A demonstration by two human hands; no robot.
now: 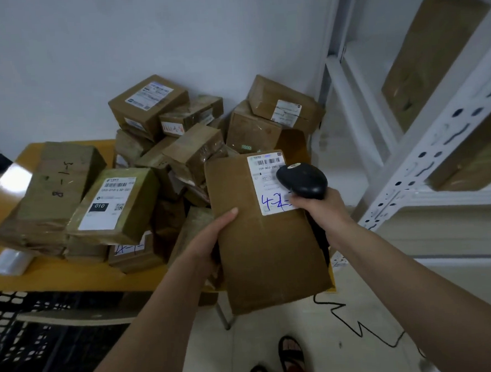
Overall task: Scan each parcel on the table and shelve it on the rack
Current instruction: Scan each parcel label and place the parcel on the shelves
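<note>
Your left hand (213,239) grips the near left edge of the flat parcel (268,242), thumb laid on its top face, holding it up in front of you. At the parcel's far right corner, your right hand (323,207) curls round the black scanner (303,181), its head over the white label (270,181). Beyond the parcel, more boxes (150,151) heap the yellow worktop (71,277); right of it stands the white rack (437,151).
</note>
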